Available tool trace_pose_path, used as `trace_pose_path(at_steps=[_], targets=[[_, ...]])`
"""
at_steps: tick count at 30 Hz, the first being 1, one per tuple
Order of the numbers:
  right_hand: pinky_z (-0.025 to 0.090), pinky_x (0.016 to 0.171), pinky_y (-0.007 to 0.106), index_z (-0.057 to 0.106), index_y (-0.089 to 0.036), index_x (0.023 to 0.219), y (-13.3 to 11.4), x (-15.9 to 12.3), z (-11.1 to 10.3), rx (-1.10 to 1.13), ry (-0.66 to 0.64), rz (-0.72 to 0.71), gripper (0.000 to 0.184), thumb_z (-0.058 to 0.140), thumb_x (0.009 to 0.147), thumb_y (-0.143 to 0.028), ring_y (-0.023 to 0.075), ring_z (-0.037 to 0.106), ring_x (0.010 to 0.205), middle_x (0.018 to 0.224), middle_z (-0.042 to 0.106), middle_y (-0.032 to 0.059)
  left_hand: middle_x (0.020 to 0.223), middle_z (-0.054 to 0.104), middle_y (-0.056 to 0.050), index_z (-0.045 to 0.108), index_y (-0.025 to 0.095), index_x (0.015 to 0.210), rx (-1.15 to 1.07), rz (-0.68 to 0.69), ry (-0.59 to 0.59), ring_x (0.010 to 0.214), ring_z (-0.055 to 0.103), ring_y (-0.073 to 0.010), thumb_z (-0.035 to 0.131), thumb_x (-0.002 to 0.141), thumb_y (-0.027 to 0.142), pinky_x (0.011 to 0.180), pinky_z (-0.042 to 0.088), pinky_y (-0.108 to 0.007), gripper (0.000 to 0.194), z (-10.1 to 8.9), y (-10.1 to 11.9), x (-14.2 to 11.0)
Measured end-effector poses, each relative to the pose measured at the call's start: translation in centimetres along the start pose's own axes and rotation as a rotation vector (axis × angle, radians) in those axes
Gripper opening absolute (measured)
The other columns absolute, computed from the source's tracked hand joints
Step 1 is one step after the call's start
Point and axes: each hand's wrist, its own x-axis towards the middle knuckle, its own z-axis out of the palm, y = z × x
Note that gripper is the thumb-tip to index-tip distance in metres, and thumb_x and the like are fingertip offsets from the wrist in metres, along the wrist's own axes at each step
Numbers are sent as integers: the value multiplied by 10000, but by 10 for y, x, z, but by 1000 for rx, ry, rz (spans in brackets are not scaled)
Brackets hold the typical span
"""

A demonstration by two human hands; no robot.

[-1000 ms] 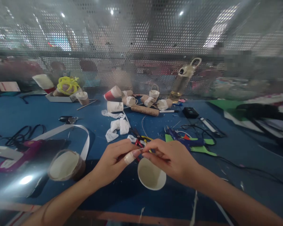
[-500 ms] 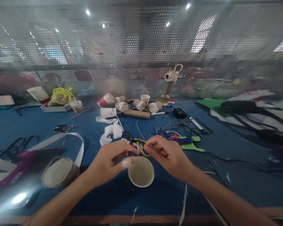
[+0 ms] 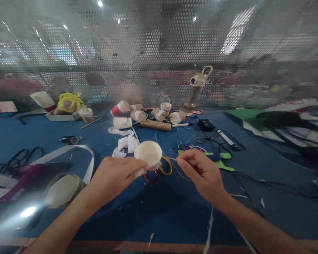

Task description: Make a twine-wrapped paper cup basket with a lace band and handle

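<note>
My left hand (image 3: 113, 176) grips a small white paper cup (image 3: 147, 154) and holds it up above the blue table, its mouth turned toward me. My right hand (image 3: 200, 171) is pinched on a thin string (image 3: 172, 159) that runs from the cup's side. Under the cup lie scissors with red and yellow handles (image 3: 159, 171).
The blue table (image 3: 161, 215) carries several wrapped paper cups (image 3: 137, 114), a twine roll (image 3: 155, 125), white cloth scraps (image 3: 127, 144), a water bottle (image 3: 195, 91), a tape roll (image 3: 62, 188), a white strap (image 3: 69, 151), green paper with a glue gun (image 3: 217, 158), and black cables (image 3: 254, 178). A perforated screen (image 3: 159, 53) stands behind.
My left hand has picked the cup up off the table and raised it. My right hand has drawn away to the right, pulling the string out.
</note>
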Motion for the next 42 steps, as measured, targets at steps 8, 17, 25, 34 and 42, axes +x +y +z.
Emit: trace_pose_path(at_steps=[8, 17, 25, 34, 42], targets=[[217, 393, 233, 598, -212, 903, 6, -6, 9, -136, -209, -104, 156, 558, 977, -343, 71, 309, 406, 533, 398, -86, 893, 780, -66, 717, 217, 1054, 345, -268, -110, 751, 726, -231, 544, 968, 219, 556, 386, -259, 194, 8, 0, 44], [249, 419, 231, 623, -202, 932, 4, -8, 7, -224, -339, -168, 144, 549, 982, -316, 71, 341, 396, 510, 350, -99, 839, 749, -77, 685, 209, 1023, 477, -342, -207, 613, 696, -243, 502, 974, 203, 494, 258, -280, 190, -4, 5, 37], [243, 433, 246, 614, -207, 938, 5, -7, 7, -241, -370, -188, 129, 544, 985, -305, 75, 316, 388, 505, 318, -109, 904, 777, -103, 662, 194, 1110, 493, -421, -240, 689, 731, -312, 455, 1003, 247, 493, 262, -293, 238, -1, -5, 34], [225, 453, 230, 604, -194, 928, 12, -7, 11, -225, -384, -221, 100, 570, 977, -275, 65, 292, 416, 519, 282, -119, 959, 796, -70, 641, 232, 1204, 461, -392, -152, 682, 745, -313, 453, 1014, 381, 503, 359, -313, 305, -4, 5, 22], [246, 460, 206, 531, -204, 919, 11, -6, 12, -32, -309, -6, 127, 529, 1004, -297, 66, 344, 485, 579, 390, -97, 778, 750, 50, 700, 278, 1062, -137, -269, -113, 451, 551, -109, 596, 950, 396, 478, 367, -219, 193, -17, 22, -1]])
